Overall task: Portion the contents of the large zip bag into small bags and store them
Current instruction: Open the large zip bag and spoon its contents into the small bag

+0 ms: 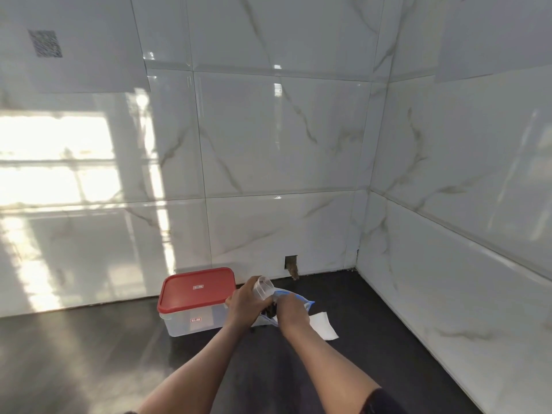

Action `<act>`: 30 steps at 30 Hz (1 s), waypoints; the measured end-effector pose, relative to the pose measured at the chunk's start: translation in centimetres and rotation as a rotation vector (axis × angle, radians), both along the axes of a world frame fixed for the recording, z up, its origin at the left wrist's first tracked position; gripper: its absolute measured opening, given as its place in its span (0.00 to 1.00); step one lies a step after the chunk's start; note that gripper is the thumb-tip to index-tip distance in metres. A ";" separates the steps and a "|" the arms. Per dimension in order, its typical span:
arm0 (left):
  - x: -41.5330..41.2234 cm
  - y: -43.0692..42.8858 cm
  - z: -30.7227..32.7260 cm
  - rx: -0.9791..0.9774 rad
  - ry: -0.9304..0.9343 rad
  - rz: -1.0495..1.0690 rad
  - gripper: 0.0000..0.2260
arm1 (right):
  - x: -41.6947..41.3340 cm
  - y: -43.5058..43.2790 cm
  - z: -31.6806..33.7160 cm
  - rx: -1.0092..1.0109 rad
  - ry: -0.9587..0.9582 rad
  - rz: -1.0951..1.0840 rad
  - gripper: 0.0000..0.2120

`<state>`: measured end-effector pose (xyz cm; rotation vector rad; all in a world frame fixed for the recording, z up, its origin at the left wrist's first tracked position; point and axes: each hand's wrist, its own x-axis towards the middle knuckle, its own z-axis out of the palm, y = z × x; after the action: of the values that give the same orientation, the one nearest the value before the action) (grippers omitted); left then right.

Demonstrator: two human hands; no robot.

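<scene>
A clear tub with its red lid closed stands by the tiled wall, left of the hands. The left hand curls its fingers round a clear cup. Touching it, the right hand grips the large zip bag on the dark counter, with dark contents inside. A white sheet lies just right.

Glossy marble-veined wall tiles are meeting in a corner at three o'clock; window light is glaring off them at nine. A paper sheet is hanging at ten; the dark desk is lying at six.
</scene>
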<state>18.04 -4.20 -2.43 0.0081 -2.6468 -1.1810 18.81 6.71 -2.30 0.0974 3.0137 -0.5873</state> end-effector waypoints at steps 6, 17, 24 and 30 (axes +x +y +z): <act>0.0 0.1 0.2 -0.029 0.001 -0.024 0.19 | -0.3 -0.8 -0.7 0.057 -0.057 -0.027 0.11; 0.1 0.4 0.2 -0.041 -0.004 -0.029 0.20 | -0.9 -0.3 -0.9 -0.147 -0.057 -0.131 0.16; 0.0 -0.4 -0.1 -0.040 -0.041 -0.019 0.21 | -0.6 -0.8 -0.9 -0.263 -0.043 -0.208 0.16; -0.1 -0.8 -0.3 -0.025 -0.041 -0.021 0.21 | 0.1 -1.1 -1.2 -0.336 -0.032 -0.145 0.16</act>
<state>17.96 -5.01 -2.77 -0.0004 -2.7039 -1.1662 18.88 5.62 -3.49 0.3026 2.8444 -1.0833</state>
